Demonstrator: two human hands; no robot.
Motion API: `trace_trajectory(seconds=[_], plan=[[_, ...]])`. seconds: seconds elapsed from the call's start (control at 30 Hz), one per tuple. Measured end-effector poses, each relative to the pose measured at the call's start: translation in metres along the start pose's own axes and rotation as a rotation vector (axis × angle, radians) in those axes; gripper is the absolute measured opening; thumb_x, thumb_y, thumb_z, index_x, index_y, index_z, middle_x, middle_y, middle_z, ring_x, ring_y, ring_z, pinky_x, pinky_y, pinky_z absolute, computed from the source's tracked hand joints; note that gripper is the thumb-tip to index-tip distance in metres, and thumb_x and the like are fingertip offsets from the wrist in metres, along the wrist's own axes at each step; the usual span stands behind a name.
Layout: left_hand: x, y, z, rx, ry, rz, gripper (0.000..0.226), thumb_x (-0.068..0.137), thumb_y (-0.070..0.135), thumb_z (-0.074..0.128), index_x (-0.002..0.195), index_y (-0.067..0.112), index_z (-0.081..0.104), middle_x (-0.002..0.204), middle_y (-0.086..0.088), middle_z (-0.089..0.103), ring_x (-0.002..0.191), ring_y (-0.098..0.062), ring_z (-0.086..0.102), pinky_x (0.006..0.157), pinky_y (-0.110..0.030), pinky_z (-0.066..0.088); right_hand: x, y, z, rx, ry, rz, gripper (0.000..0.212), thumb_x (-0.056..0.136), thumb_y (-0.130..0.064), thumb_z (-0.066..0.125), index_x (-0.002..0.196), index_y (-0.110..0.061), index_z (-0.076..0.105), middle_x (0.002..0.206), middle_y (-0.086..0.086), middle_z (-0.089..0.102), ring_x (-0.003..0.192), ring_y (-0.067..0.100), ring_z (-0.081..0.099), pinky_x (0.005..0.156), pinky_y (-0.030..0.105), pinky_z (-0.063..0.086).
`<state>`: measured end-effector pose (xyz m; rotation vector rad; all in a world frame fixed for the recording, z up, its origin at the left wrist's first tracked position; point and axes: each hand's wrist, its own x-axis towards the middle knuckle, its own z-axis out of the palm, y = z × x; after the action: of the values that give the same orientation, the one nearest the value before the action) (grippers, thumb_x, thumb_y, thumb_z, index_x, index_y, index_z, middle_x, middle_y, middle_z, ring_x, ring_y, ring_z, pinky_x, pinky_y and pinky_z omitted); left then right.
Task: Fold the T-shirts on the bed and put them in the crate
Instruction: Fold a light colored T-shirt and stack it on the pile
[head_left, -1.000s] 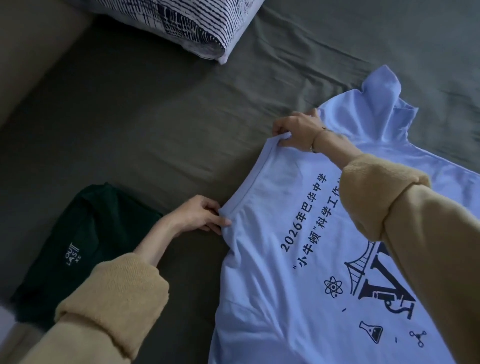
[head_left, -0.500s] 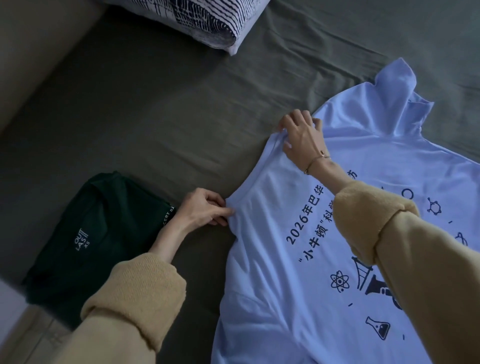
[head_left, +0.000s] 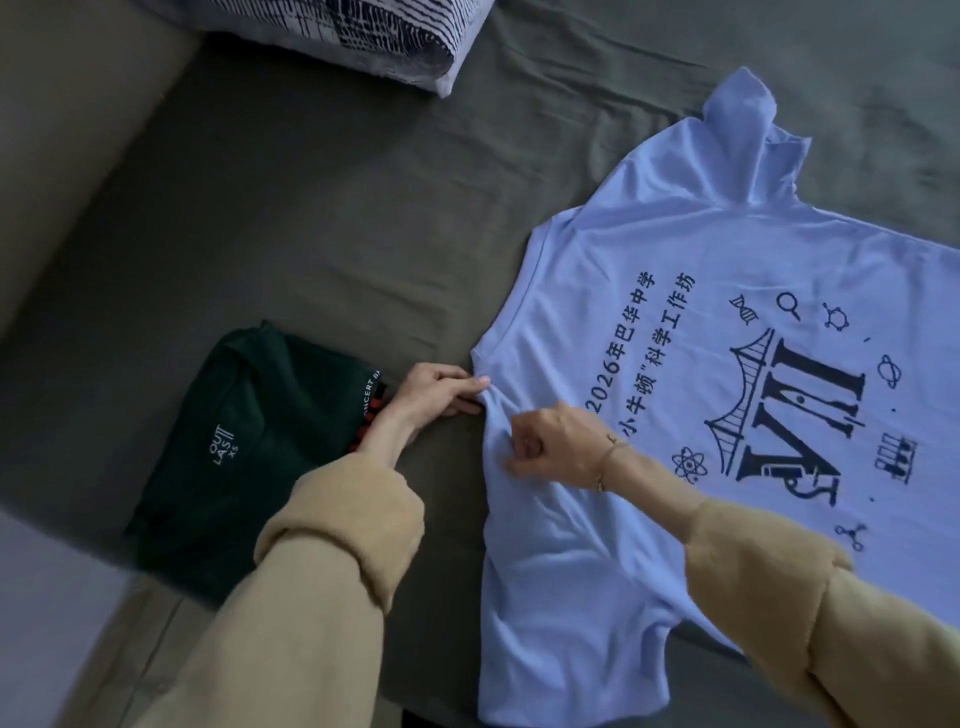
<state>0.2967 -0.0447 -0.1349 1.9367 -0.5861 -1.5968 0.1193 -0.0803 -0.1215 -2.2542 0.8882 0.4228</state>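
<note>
In the head view, a pale blue T-shirt (head_left: 701, 395) is seen spread print-side up on the grey-green bed (head_left: 322, 218), its far sleeve crumpled and sticking up. The near shoulder, just beside the collar, is pinched by the left hand (head_left: 436, 389), the fingers being pressed together on the fabric edge. Just below that, on the near side panel, a small bunch of cloth is held by the right hand (head_left: 550, 447), whose grip is curled tight around it; wrinkles are drawn toward that fist. A dark green T-shirt (head_left: 249, 441), already folded, lies close by at the left near the bed's edge, partly covered by the left wrist. A striped pillow (head_left: 363, 36) is seen at the top. No crate is in view.

The step in hand is judged to be the first lengthwise fold of the blue shirt. For the next move, the pinched side would need to be lifted and carried across the print, with the two grips kept in line so that a straight crease is formed.
</note>
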Motion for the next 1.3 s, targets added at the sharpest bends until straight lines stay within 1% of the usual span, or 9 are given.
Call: trace_trajectory(seconds=[0.23,0.37,0.5,0.67,0.77,0.93,1.1,1.23,1.3], plan=[[-0.003,-0.008,-0.001,-0.046,-0.029,0.033,0.021,0.091,0.019,0.061,0.070,0.019,0.056,0.062,0.011,0.064,0.048,0.004,0.062,0.056,-0.010,0.035,-0.020,-0.036,0.034,-0.123,0.157,0.224,0.047,0.075,-0.068,0.056,0.083,-0.021,0.055,0.095,0.004,0.066,0.092,0.027,0.061,0.064,0.029,0.035],[0.001,-0.010,-0.004,-0.095,-0.041,0.021,0.017,0.092,0.018,0.058,0.075,0.019,0.058,0.048,0.018,0.062,0.046,0.005,0.060,0.064,-0.014,0.038,-0.025,-0.057,0.051,-0.151,0.154,0.344,0.035,0.081,-0.034,0.059,0.109,-0.013,0.053,0.111,0.010,0.061,0.102,0.033,0.058,0.066,0.029,0.032],[0.002,-0.009,-0.007,-0.160,-0.054,-0.007,0.011,0.092,0.019,0.059,0.081,0.020,0.060,0.061,0.013,0.067,0.050,0.003,0.062,0.065,-0.014,0.042,-0.043,-0.057,0.057,0.009,0.179,0.276,0.032,0.080,-0.024,0.058,0.108,-0.013,0.050,0.107,0.006,0.060,0.099,0.031,0.056,0.066,0.027,0.029],[-0.004,-0.009,-0.004,-0.125,-0.021,0.018,0.006,0.089,0.022,0.064,0.085,0.018,0.061,0.080,0.004,0.061,0.060,0.000,0.060,0.062,-0.011,0.043,-0.086,-0.053,0.087,0.302,0.447,0.421,0.035,0.073,-0.054,0.046,0.080,-0.020,0.042,0.069,-0.010,0.047,0.068,0.017,0.046,0.055,0.029,0.031],[-0.016,-0.008,0.005,-0.019,-0.010,0.054,0.017,0.084,0.022,0.071,0.077,0.018,0.055,0.073,0.004,0.058,0.047,0.001,0.056,0.048,-0.007,0.042,-0.111,-0.057,0.108,0.330,0.325,0.547,0.031,0.080,-0.043,0.061,0.078,-0.017,0.045,0.073,-0.007,0.052,0.074,0.018,0.051,0.061,0.032,0.037],[-0.034,-0.031,0.014,0.131,-0.102,-0.045,0.020,0.082,0.016,0.072,0.076,0.016,0.052,0.076,0.001,0.061,0.059,-0.007,0.058,0.059,-0.015,0.046,-0.118,-0.091,0.127,0.199,0.169,0.705,0.054,0.074,-0.067,0.059,0.092,-0.017,0.052,0.097,0.004,0.065,0.093,0.025,0.060,0.063,0.031,0.035],[-0.045,-0.049,0.022,0.163,-0.028,0.037,0.023,0.082,0.008,0.071,0.066,0.012,0.054,0.067,-0.001,0.058,0.052,-0.010,0.058,0.051,-0.017,0.049,-0.114,-0.120,0.132,0.137,0.017,0.704,0.032,0.087,-0.018,0.055,0.118,-0.007,0.050,0.122,0.014,0.055,0.113,0.031,0.054,0.082,0.032,0.043],[-0.037,-0.053,0.019,0.153,0.090,0.064,0.021,0.075,0.017,0.078,0.064,0.018,0.060,0.070,0.000,0.063,0.074,-0.021,0.060,0.079,-0.040,0.053,-0.121,-0.118,0.125,0.185,-0.095,0.640,0.006,0.082,-0.011,0.058,0.087,-0.013,0.054,0.117,0.016,0.057,0.107,0.032,0.058,0.073,0.032,0.042],[-0.035,-0.058,0.017,0.168,0.120,0.076,0.021,0.074,0.022,0.079,0.063,0.020,0.062,0.070,0.000,0.065,0.074,-0.021,0.060,0.081,-0.041,0.054,-0.123,-0.114,0.122,0.227,-0.098,0.641,0.024,0.079,-0.016,0.062,0.067,-0.022,0.042,0.114,0.014,0.059,0.103,0.031,0.059,0.066,0.028,0.035]])
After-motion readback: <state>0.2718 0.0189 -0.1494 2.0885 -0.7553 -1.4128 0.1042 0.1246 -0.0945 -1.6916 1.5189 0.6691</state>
